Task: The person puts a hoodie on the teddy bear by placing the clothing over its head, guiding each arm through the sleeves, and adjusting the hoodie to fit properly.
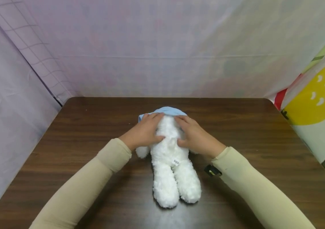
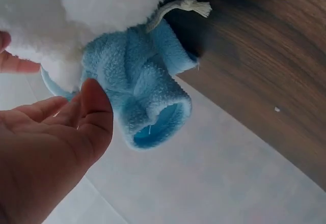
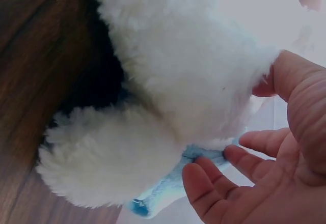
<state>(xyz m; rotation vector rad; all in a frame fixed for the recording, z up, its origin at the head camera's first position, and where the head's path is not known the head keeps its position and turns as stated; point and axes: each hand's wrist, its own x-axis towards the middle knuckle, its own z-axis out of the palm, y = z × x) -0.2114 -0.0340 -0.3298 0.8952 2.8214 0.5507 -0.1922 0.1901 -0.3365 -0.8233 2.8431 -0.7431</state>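
A white plush toy (image 1: pixel 169 151) lies on the table, its two legs toward me and a small label (image 1: pixel 176 162) between them. At its far end sits a blue fleece top (image 1: pixel 168 110), with a wide sleeve-like opening and a knotted cream cord (image 2: pixel 191 6) in the left wrist view. My left hand (image 1: pixel 148 130) holds the top's edge with curled fingers, its thumb on the plush body. On the other side, my right hand (image 1: pixel 195 135) has its fingertips curled at the blue edge (image 3: pixel 204 152), thumb against the white fur. The toy's head is hidden.
Dark brown wood forms the table (image 1: pixel 73 127), with rounded far corners. A pale curtain (image 1: pixel 162 47) hangs right behind its far edge, and another pale sheet stands at the left. Yellow printed fabric (image 1: pixel 317 98) hangs at the right.
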